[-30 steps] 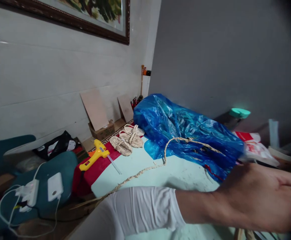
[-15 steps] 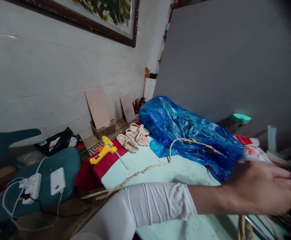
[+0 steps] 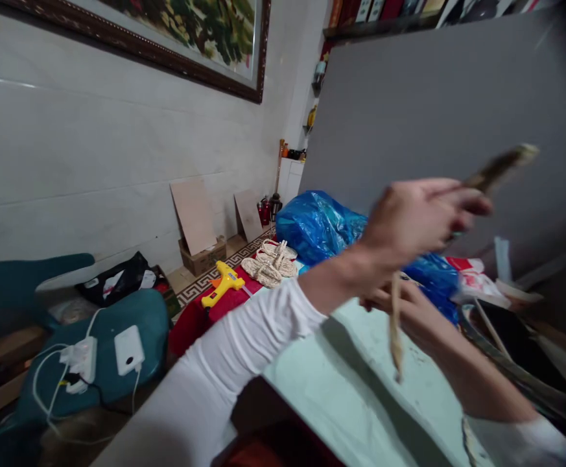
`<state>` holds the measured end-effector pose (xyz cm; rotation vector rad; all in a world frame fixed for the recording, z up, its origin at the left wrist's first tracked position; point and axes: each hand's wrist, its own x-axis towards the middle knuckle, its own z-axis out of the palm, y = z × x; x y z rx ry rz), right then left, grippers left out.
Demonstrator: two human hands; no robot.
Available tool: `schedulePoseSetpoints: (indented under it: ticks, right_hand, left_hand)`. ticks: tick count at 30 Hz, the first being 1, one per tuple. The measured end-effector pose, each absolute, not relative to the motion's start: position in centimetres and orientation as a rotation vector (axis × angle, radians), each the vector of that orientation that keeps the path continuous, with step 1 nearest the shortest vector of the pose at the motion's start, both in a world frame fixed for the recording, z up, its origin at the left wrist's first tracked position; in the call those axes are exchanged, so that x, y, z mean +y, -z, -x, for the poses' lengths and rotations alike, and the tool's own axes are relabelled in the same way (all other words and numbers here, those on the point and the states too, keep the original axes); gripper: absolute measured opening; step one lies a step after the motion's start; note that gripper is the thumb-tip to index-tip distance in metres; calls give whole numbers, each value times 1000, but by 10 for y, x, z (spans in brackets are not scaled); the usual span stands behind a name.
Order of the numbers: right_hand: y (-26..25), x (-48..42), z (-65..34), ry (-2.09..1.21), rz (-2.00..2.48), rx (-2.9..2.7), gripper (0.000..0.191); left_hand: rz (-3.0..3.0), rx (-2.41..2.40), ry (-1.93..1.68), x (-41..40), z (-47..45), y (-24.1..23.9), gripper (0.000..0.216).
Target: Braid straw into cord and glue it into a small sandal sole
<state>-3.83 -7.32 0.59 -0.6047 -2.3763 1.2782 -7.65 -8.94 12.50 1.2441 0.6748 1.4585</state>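
My left hand [image 3: 419,217] is raised over the table, fingers closed on a strip of dried plant fibre [image 3: 501,167] that sticks out past the fingertips. Another length of dry fibre [image 3: 396,331] hangs below that hand, in front of my right hand [image 3: 404,297]. The right hand is lower and partly covered by the left; its fingers look bent together, and what they hold is hidden. Beyond my left forearm lie several woven straw sandals [image 3: 271,263], beside a yellow glue gun [image 3: 224,283]. Both hands are slightly blurred.
A pale green sheet [image 3: 351,383] covers the table. Blue plastic bag [image 3: 316,224] bulges at the back. To the right stands a dark round container [image 3: 520,344]. A teal chair [image 3: 151,324] at left carries a power strip [image 3: 82,363] and white power bank [image 3: 129,350].
My left hand has come back from the far right, rising and moving left, now with a fibre strip. My right hand has come into view. The braided cord across the table is no longer visible.
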Motion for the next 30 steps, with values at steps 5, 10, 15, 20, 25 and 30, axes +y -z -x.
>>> schedulePoseSetpoints:
  ticks: [5, 10, 15, 20, 25, 30]
  right_hand:
    - [9, -85, 69, -1145, 625, -2578, 17]
    - [23, -108, 146, -963, 615, -2805, 27]
    - [34, -120, 197, -911, 652, -2945, 32]
    - [38, -119, 194, -949, 694, -2900, 31]
    - [36, -125, 156, -1048, 755, -2660, 25]
    - [33, -121, 83, -1246, 767, -2302, 35]
  left_hand:
    - [-1335, 863, -1749, -122, 173, -139, 30]
    - [-1291, 1014, -1869, -142, 240, -137, 33]
    - [-1243, 1187, -1920, -150, 272, -126, 28]
    - [-1240, 1145, -1921, -148, 284, -114, 26]
    - [-1230, 1117, -1908, -144, 282, -104, 27]
    - [-1241, 1082, -1865, -145, 265, -98, 24]
